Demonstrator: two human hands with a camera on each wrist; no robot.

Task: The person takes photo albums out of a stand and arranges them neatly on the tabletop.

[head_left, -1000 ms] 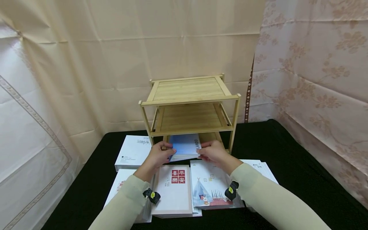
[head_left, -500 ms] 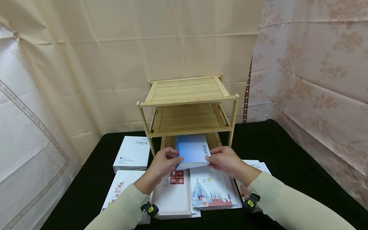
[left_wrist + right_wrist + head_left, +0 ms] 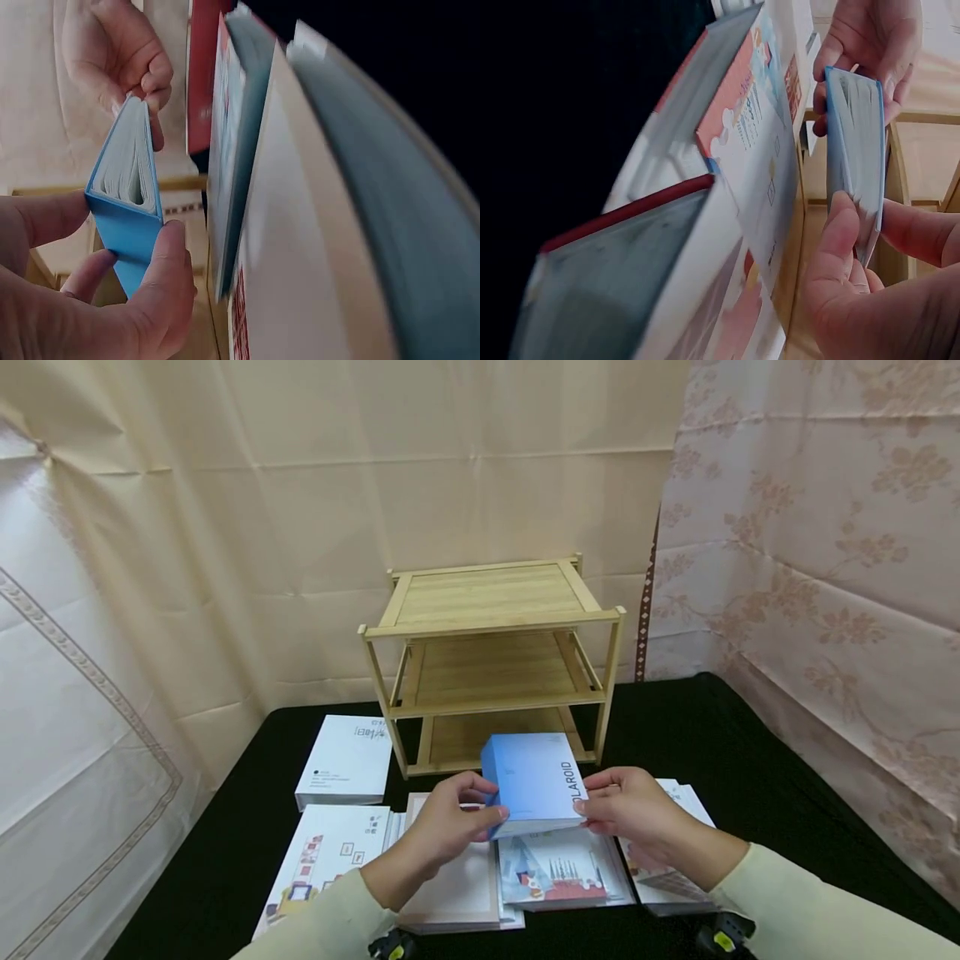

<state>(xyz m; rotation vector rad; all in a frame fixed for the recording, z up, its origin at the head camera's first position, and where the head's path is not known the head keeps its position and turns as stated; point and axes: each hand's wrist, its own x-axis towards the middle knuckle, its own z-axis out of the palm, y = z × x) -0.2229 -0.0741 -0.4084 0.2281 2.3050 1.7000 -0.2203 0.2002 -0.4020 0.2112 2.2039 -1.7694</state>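
A small blue photo album (image 3: 532, 777) with "POLAROID" lettering is held up in front of the wooden rack, overlapping the albums below. My left hand (image 3: 453, 818) grips its left side; in the left wrist view, thumb and fingers pinch the blue spine (image 3: 124, 236). My right hand (image 3: 641, 818) pinches the opposite side between thumb and fingers. White inner pages (image 3: 859, 135) show between the covers in the right wrist view. Right beneath it lies an album with a tent picture (image 3: 558, 868), and a white framed-cover album (image 3: 457, 889) is partly hidden by my left hand.
Behind the hands stands a three-tier wooden rack (image 3: 495, 668) with bare shelves. White albums lie at the left, one at the back (image 3: 345, 760) and one in front (image 3: 341, 839). More albums (image 3: 675, 893) lie at right on the black cloth (image 3: 667, 718). Curtains surround the table.
The blue album has come out from over the rack's bottom shelf, toward me and to the right, with both hands holding it throughout. The bottom shelf now shows bare.
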